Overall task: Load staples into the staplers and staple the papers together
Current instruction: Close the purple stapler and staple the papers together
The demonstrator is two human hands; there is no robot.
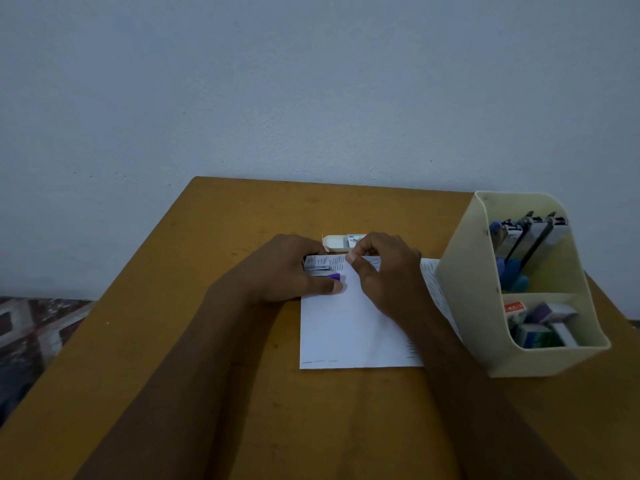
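Both hands on papers (pixel 349 327): left hand (pixel 284 271) hides purple stapler (pixel 325 271); right hand (pixel 384 268) grip pinches corner.

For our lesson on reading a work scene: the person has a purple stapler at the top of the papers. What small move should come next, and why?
Probably press the purple stapler down. The left hand already grips it at the top left corner of the papers, and the right hand pinches the top edge beside it, steadying the sheets. Whether the corner sits fully inside cannot be told.
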